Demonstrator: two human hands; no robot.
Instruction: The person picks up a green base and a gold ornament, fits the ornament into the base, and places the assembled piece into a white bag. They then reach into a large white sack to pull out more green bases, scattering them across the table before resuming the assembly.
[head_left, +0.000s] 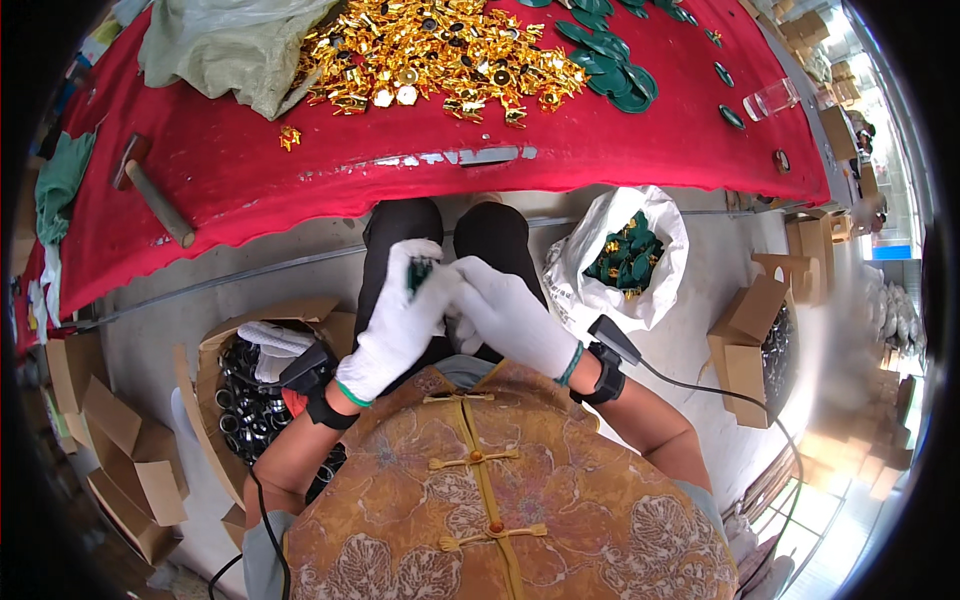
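Observation:
Both my hands wear white knitted gloves and meet above my lap. In the curled fingers of my left hand (392, 318) is a dark green piece (420, 274), mostly covered by the glove, so its full shape does not show. My right hand (512, 318) comes in from the right with its fingers drawn together against the left hand's fingers. Its fingertips are blurred, and what they pinch is hidden. On the red-covered table (240, 190) ahead lie a heap of shiny gold metal parts (430, 50) and several dark green discs (622, 85).
An open white sack (668, 290) beside my right knee holds green discs and gold parts. At my left stands a carton (215, 340) of black ring-shaped parts. A hammer (158, 200) lies at the table's left, a clear cup (772, 100) at its right. A cable (720, 390) trails from my right wrist.

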